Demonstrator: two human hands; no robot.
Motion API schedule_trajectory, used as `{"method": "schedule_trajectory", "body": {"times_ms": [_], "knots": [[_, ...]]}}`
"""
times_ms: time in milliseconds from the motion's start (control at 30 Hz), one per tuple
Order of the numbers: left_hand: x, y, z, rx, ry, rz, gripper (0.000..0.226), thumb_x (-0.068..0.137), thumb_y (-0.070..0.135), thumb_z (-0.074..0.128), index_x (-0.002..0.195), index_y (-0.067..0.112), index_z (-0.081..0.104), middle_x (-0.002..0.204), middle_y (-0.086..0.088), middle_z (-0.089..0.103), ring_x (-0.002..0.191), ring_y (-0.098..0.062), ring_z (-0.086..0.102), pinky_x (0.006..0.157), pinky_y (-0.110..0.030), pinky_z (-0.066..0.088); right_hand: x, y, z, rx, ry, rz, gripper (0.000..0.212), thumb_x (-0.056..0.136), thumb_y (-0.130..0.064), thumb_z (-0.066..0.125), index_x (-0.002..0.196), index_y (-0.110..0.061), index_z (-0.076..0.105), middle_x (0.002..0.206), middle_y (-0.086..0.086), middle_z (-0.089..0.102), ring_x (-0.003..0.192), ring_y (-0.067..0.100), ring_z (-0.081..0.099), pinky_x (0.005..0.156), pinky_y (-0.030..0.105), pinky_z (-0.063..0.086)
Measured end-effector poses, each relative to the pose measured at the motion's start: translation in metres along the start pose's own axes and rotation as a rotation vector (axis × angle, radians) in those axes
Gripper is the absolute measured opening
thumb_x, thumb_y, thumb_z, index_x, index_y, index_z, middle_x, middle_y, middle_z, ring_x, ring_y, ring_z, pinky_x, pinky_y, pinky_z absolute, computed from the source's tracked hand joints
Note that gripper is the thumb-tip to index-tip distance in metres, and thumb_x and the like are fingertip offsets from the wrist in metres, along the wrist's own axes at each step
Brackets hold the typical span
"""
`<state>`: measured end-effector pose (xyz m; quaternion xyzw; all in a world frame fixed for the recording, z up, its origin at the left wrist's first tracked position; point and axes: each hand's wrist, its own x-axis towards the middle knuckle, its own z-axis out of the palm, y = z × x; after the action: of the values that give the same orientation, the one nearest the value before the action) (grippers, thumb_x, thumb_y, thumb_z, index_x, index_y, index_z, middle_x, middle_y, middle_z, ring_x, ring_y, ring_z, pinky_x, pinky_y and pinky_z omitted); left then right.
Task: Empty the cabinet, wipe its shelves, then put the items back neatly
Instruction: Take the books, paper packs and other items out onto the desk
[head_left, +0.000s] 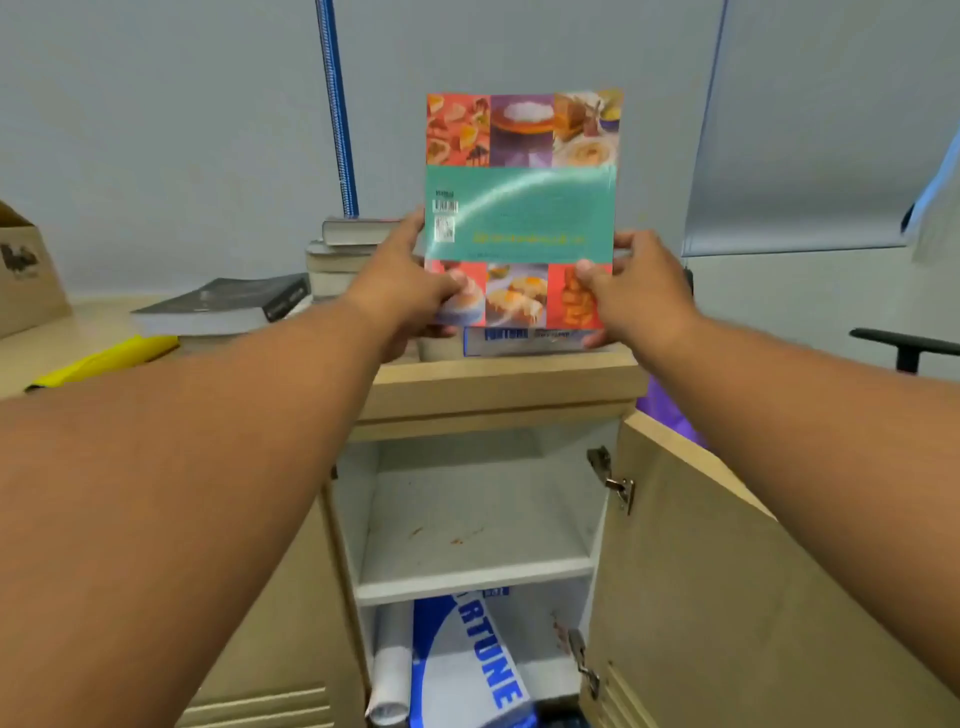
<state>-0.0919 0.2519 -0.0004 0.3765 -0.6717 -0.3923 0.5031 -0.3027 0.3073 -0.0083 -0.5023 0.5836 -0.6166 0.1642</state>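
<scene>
Nearest, in the cabinet's lower compartment, a blue-and-white folder (467, 670) reading "FORTUNE" is leaning. Above it the upper shelf (472, 530) is lying bare and stained. Farther out, the left hand (400, 291) and right hand (631, 288) are gripping a cookbook (522, 208) upright, long axis vertical, over the surface (498, 374); its writing is unreadable.

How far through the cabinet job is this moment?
Upper shelf is emptied but stained, unwiped. Both hands, left and right, hold a cookbook upright above the cabinet top. Lower shelf keeps a Fortune box and paper roll.
</scene>
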Motion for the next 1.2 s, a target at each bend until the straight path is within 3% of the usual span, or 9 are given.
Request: {"method": "schedule_trajectory", "body": {"times_ms": [167, 267, 333, 433, 533, 667, 800, 1000, 1200], "knots": [[0.07, 0.009, 0.018, 0.053, 0.256, 0.03, 0.064, 0.093, 0.011, 0.07, 0.146, 0.035, 0.044, 0.129, -0.003, 0.062, 0.105, -0.024, 0.069, 0.084, -0.041, 0.061, 0.066, -0.026, 0.007, -0.26, 0.144, -0.068, 0.04, 0.096, -0.025, 0.066, 0.131, -0.028, 0.045, 0.113, -0.001, 0.057, 0.086, 0.022, 0.067, 0.053, 0.034, 0.06], [0.083, -0.008, 0.036, 0.38, 0.155, -0.019, 0.037, 0.097, 0.03, 0.063, 0.133, 0.023, 0.06, 0.129, -0.005, 0.063, 0.113, -0.026, 0.063, 0.1, -0.042, 0.052, 0.086, -0.018, 0.014, -0.754, -0.084, -0.06, 0.04, 0.104, -0.042, 0.047, 0.131, -0.015, 0.056, 0.125, 0.011, 0.061, 0.106, 0.03, 0.062, 0.09, 0.041, 0.054], [0.08, -0.025, 0.044, 0.546, 0.136, -0.031, 0.039, 0.103, 0.046, 0.045, 0.134, 0.026, 0.059, 0.132, -0.005, 0.061, 0.116, -0.025, 0.057, 0.098, -0.039, 0.048, 0.085, -0.003, 0.018, -0.906, -0.187, -0.103, 0.051, 0.108, -0.046, 0.03, 0.136, -0.012, 0.055, 0.125, 0.013, 0.06, 0.109, 0.029, 0.057, 0.089, 0.038, 0.048], [0.074, -0.04, 0.046, 0.463, 0.159, 0.008, 0.046, 0.104, 0.055, 0.037, 0.142, 0.033, 0.05, 0.132, -0.002, 0.058, 0.109, -0.021, 0.056, 0.081, -0.036, 0.05, 0.078, 0.017, 0.019, -0.703, -0.136, -0.114, 0.056, 0.106, -0.054, 0.022, 0.13, -0.016, 0.057, 0.115, 0.007, 0.06, 0.094, 0.02, 0.053, 0.075, 0.033, 0.04], [0.059, -0.052, 0.048, 0.425, 0.193, 0.051, 0.049, 0.102, 0.05, 0.047, 0.148, 0.036, 0.037, 0.141, -0.003, 0.049, 0.12, -0.023, 0.054, 0.089, -0.033, 0.049, 0.063, 0.035, 0.019, -0.453, -0.064, -0.108, 0.048, 0.105, -0.055, 0.029, 0.136, -0.025, 0.05, 0.115, -0.003, 0.055, 0.086, 0.007, 0.051, 0.061, 0.024, 0.038], [0.016, -0.07, 0.052, 0.522, 0.273, 0.083, 0.08, 0.093, 0.018, 0.062, 0.154, 0.044, 0.018, 0.142, -0.002, 0.041, 0.123, -0.017, 0.05, 0.102, -0.036, 0.045, 0.019, 0.068, 0.016, -0.304, -0.027, -0.163, 0.048, 0.102, -0.047, 0.049, 0.146, -0.032, 0.039, 0.123, -0.012, 0.052, 0.105, 0.005, 0.052, 0.079, 0.018, 0.044], [-0.029, -0.101, 0.053, 0.595, 0.26, 0.111, 0.061, 0.089, 0.014, 0.059, 0.145, 0.034, 0.042, 0.136, 0.0, 0.044, 0.124, -0.018, 0.048, 0.106, -0.036, 0.044, -0.035, 0.123, 0.028, -0.447, -0.025, -0.231, 0.057, 0.099, -0.041, 0.056, 0.15, -0.021, 0.042, 0.153, 0.001, 0.045, 0.141, 0.018, 0.037, 0.117, 0.031, 0.026], [-0.109, -0.196, 0.044, 0.631, 0.198, 0.02, 0.037, 0.09, 0.012, 0.057, 0.123, 0.026, 0.059, 0.124, 0.0, 0.051, 0.116, -0.02, 0.053, 0.099, -0.036, 0.046, -0.126, 0.217, 0.054, -0.522, -0.213, -0.155, 0.044, 0.098, -0.038, 0.059, 0.138, -0.018, 0.056, 0.147, 0.002, 0.05, 0.139, 0.02, 0.041, 0.114, 0.028, 0.027], [-0.186, -0.33, 0.029, 0.658, 0.097, -0.325, 0.027, 0.091, 0.012, 0.058, 0.114, 0.024, 0.064, 0.119, -0.002, 0.053, 0.106, -0.026, 0.058, 0.096, -0.038, 0.049, -0.201, 0.314, 0.084, -0.634, -0.512, 0.083, 0.045, 0.102, -0.042, 0.051, 0.142, -0.021, 0.052, 0.149, -0.003, 0.046, 0.14, 0.016, 0.035, 0.115, 0.027, 0.025]]}}
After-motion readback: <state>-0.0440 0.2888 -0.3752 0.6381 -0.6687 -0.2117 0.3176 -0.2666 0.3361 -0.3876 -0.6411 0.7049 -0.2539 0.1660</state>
